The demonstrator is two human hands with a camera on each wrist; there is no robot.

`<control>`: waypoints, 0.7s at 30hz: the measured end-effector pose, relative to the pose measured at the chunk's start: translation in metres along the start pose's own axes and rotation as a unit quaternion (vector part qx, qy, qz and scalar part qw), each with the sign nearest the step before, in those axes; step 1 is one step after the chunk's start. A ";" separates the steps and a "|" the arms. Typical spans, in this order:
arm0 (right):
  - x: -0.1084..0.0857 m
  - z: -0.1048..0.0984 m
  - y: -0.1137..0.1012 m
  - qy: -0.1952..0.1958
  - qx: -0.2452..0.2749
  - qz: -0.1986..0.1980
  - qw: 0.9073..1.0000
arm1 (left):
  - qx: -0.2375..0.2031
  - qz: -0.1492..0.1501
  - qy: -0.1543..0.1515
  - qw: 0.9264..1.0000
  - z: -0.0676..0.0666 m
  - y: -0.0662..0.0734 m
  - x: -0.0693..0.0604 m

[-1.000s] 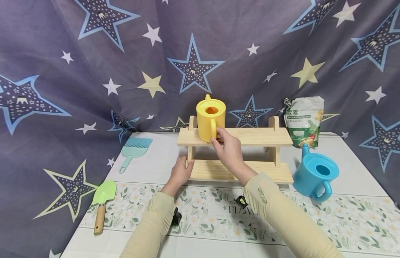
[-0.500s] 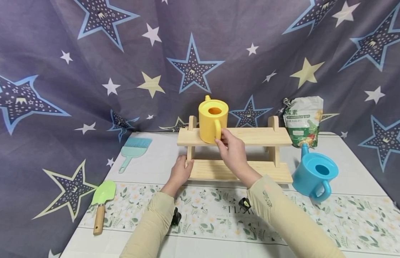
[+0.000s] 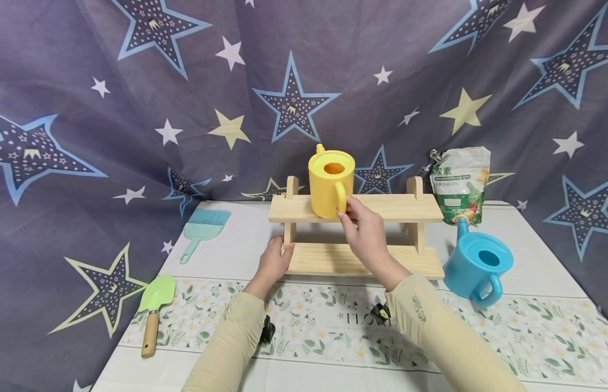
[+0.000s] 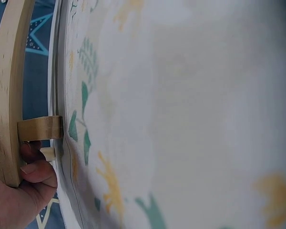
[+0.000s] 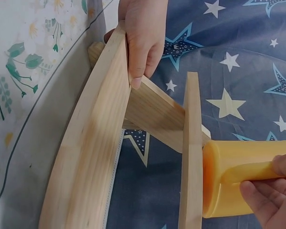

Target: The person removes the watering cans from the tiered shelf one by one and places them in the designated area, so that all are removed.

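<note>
Right grip pinches the yellow can by its handle — left grip holds the wooden shelf.

in the right hand, a yellow watering can of smooth, faintly glossy plastic; at the left hand, a matt, grained wooden shelf; right of both hands, a smooth plastic blue watering can; beyond them, creased matt cloth.
</note>
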State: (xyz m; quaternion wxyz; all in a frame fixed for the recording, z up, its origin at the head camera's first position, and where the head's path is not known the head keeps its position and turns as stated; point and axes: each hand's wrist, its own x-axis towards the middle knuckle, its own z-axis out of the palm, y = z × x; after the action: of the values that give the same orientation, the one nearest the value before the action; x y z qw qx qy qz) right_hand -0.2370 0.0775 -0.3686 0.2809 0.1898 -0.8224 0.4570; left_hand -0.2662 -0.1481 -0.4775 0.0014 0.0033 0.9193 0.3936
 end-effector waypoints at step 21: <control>-0.013 -0.031 -0.002 0.018 -0.009 0.002 1.000 | -0.003 0.004 0.000 1.000 0.000 -0.001 0.000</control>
State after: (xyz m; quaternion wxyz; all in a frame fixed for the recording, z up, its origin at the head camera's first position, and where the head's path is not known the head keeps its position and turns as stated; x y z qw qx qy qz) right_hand -0.2173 0.1035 -0.3626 0.2962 0.1774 -0.8216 0.4537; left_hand -0.2663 -0.1487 -0.4781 -0.0008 0.0072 0.9181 0.3962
